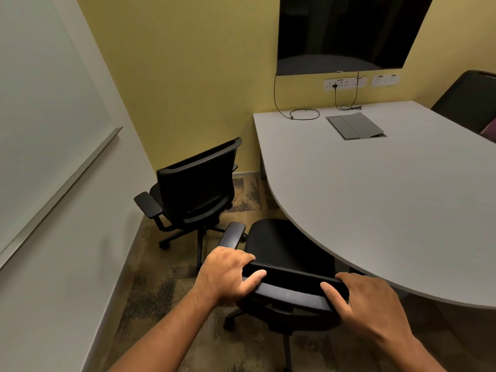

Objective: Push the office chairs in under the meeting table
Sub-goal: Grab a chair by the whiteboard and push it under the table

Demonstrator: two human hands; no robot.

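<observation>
A black office chair [284, 248] stands right below me, its seat partly under the curved edge of the grey meeting table [375, 197]. My left hand [228, 275] grips the left end of the chair's backrest top. My right hand [367, 299] grips the right end of the same rail. A second black office chair [196, 183] stands apart from the table, in the corner by the yellow wall, turned with its back toward me. A third dark chair [467, 100] shows at the far right behind the table.
A whiteboard [40, 111] hangs on the white wall at the left. A dark screen [346, 33] hangs above the table, with cables [303, 114] trailing onto the tabletop beside a grey cable hatch [354, 126]. Patterned carpet lies between the two near chairs.
</observation>
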